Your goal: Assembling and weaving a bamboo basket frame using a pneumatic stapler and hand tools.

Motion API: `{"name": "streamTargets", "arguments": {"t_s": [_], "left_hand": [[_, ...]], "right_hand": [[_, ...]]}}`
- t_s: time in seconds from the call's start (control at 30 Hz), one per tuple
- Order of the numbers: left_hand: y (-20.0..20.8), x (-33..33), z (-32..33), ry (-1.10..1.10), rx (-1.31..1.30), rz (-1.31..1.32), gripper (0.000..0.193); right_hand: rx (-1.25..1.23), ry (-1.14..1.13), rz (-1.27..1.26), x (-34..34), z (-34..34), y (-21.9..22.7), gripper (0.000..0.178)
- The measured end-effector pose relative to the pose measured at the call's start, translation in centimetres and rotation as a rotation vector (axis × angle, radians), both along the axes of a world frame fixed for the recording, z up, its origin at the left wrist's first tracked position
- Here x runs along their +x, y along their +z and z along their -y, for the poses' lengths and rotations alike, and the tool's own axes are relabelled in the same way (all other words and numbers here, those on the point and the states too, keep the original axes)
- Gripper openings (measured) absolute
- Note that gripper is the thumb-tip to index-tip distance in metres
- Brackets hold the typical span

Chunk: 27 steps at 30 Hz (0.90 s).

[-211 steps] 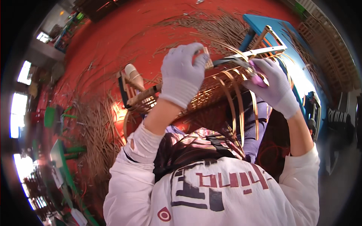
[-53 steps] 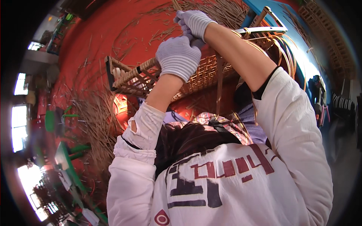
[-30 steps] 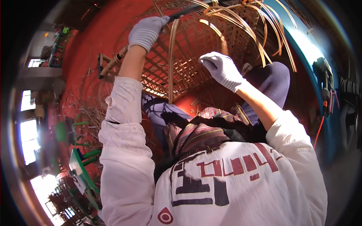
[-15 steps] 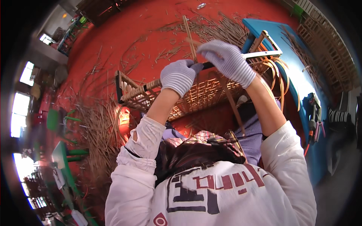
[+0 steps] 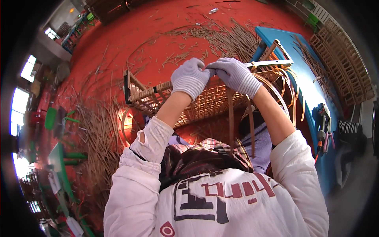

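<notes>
A woven cane basket (image 5: pixel 205 103) lies across my lap, its long rim turned away from me. Over the rim is my left hand (image 5: pixel 190 79), in a striped grey-white glove, its fingers closed round the edge. My right hand (image 5: pixel 235 77), gloved alike, is closed with its fingertips meeting the left ones at a dark bit of strip on the rim. From under the right hand a flat brown cane strip (image 5: pixel 231 118) hangs down toward my lap, and another brown strip (image 5: pixel 251 128) hangs beside it. The fingertips partly hide the spot they pinch.
A pale metal bar (image 5: pixel 272 63) with loops of light cane (image 5: pixel 294 85) forms the right end. To the right stands a blue table (image 5: pixel 292 47) with a power tool (image 5: pixel 321 122). Cut strips (image 5: pixel 100 142) litter the red floor (image 5: pixel 130 35). Green stools (image 5: pixel 61 158) stand left.
My right hand has come down to the rim and met the left. The strip that stood up beyond the rim no longer shows there; two strips now hang on my side.
</notes>
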<state>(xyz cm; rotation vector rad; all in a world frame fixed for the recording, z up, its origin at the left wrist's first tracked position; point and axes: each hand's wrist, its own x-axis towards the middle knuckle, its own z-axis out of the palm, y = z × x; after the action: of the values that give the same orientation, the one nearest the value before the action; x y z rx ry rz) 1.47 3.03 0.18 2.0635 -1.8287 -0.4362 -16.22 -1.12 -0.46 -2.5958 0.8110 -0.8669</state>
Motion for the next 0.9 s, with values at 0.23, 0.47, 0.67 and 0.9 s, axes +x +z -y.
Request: {"name": "streamTargets", "arguments": {"t_s": [0.23, 0.47, 0.67, 0.9], "left_hand": [[0.3, -0.3, 0.1, -0.078, -0.027, -0.007, 0.042], [0.0, 0.5, 1.2, -0.178, -0.063, -0.054, 0.031], [0.2, 0.6, 1.5, -0.198, 0.093, -0.224, 0.034], [0.2, 0.3, 1.9, -0.206, 0.115, -0.163, 0.035]], "right_hand": [[0.009, -0.105, -0.131, 0.3, 0.1, -0.1, 0.019], [-0.190, -0.200, 0.263, -0.1, -4.7, -1.9, 0.010], [0.156, -0.441, 0.193, 1.7, -5.1, -3.9, 0.014], [0.482, -0.388, 0.272, 1.0, -3.9, -3.8, 0.031]]}}
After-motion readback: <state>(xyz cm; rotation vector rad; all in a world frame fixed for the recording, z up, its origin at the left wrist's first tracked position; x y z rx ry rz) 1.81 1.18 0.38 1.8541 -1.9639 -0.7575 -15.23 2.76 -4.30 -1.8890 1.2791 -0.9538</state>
